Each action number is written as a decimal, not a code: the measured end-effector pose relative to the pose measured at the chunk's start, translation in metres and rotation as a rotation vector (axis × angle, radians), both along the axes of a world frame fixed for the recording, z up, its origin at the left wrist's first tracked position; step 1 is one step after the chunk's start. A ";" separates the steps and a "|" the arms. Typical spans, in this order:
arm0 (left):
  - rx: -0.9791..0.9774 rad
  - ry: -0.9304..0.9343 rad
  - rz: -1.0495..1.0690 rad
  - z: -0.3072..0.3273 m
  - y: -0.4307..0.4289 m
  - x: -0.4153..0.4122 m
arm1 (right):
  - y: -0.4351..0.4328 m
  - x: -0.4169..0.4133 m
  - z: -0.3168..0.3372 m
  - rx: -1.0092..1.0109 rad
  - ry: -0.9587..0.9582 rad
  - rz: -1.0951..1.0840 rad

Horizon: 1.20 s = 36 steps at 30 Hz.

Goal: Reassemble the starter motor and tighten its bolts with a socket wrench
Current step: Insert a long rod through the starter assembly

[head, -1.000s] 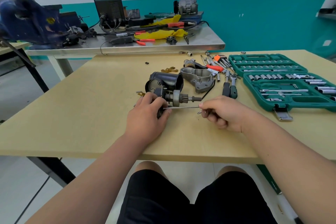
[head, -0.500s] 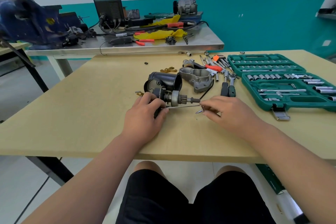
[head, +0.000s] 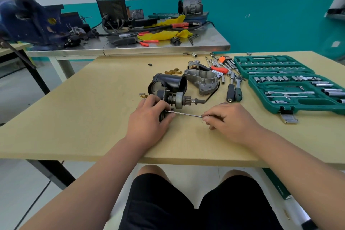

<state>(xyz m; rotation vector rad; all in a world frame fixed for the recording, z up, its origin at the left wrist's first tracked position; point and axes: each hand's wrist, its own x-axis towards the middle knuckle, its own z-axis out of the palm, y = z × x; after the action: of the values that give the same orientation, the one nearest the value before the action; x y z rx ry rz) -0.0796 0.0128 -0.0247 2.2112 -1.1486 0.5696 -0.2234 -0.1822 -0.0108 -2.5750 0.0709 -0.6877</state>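
The starter motor assembly [head: 176, 99], with its pinion gear and shaft pointing right, lies mid-table in front of the black cylindrical housing [head: 170, 84]. My left hand [head: 149, 119] grips the assembly's near end plate. A long thin through bolt [head: 183, 114] runs from that plate to the right. My right hand [head: 229, 119] pinches the bolt's right end with its fingertips. The grey cast nose housing [head: 203, 80] lies behind, apart from the motor. Two socket wrench handles [head: 234, 91] lie to its right.
An open green socket set case [head: 291, 87] takes up the right side of the wooden table [head: 93, 110]. Loose sockets, hex keys and a red-handled tool [head: 220, 69] lie behind the nose housing. A steel bench with a vise [head: 28, 20] and welder [head: 112, 3] stands beyond.
My right hand has loosened from a fist into a fingertip pinch on the bolt's end and shifted slightly. My left hand stays on the motor.
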 end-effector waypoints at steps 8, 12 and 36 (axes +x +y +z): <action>0.014 0.023 0.010 -0.001 0.000 0.002 | 0.006 0.004 0.007 0.539 0.147 -0.034; 0.011 0.013 0.005 -0.001 0.001 0.000 | 0.006 0.011 0.012 0.833 0.222 -0.072; -0.023 -0.006 0.004 0.000 0.001 -0.001 | -0.006 0.010 -0.004 -0.396 -0.317 0.000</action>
<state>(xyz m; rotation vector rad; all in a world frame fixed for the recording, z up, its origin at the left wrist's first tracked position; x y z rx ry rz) -0.0803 0.0140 -0.0249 2.1940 -1.1358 0.5888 -0.2138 -0.1882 -0.0150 -2.7911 -0.1858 -1.2040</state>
